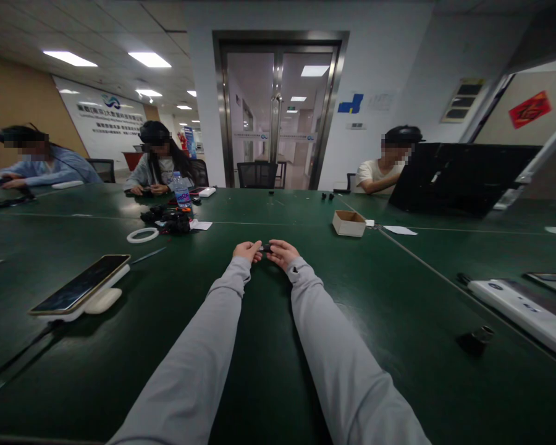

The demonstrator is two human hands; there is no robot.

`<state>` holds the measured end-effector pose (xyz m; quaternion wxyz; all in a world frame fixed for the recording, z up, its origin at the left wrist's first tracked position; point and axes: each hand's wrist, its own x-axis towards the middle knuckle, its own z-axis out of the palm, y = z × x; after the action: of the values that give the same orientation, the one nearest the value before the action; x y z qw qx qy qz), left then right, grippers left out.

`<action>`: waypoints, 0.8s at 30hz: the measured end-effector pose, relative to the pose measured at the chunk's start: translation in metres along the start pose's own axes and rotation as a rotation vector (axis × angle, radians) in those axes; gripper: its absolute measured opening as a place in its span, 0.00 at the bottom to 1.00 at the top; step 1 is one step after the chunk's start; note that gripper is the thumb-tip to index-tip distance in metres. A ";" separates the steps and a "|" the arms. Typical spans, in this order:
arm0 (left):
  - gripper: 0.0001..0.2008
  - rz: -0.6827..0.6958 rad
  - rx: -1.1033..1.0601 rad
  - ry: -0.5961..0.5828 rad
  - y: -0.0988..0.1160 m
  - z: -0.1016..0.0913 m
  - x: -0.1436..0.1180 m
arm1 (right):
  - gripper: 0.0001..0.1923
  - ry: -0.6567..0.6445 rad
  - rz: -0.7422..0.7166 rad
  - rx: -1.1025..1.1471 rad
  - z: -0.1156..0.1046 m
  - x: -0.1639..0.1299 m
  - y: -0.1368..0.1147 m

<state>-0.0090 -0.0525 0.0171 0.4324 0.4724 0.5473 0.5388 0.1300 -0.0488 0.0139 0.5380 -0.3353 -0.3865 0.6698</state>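
Observation:
Over the green table, both arms stretch forward in grey sleeves and the hands meet at one small object. It is a small black piece with a silvery end, too small for me to tell its kind. The fingers of my left hand are closed at its silvery end. My right hand pinches the black end between thumb and fingers. Part of the piece is hidden behind the fingertips.
An open box stands ahead to the right. A phone rests on a white stand at left, near a white ring. A black object and white device lie at right. Several people sit across.

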 end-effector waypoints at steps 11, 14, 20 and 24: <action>0.15 -0.050 0.035 0.089 0.003 0.000 0.000 | 0.15 -0.131 -0.077 0.013 -0.007 0.007 0.009; 0.16 -0.053 0.112 0.135 0.003 0.001 0.001 | 0.17 -0.157 -0.095 -0.017 -0.006 0.007 0.011; 0.17 0.016 0.178 0.147 -0.006 0.001 0.005 | 0.15 -0.102 -0.092 -0.048 0.001 0.003 0.009; 0.15 0.128 0.058 0.062 -0.010 0.000 0.007 | 0.09 0.014 -0.036 -0.072 0.006 -0.001 0.002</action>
<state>-0.0105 -0.0449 0.0075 0.3661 0.5018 0.5445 0.5637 0.1243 -0.0506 0.0153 0.5404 -0.3521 -0.4124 0.6434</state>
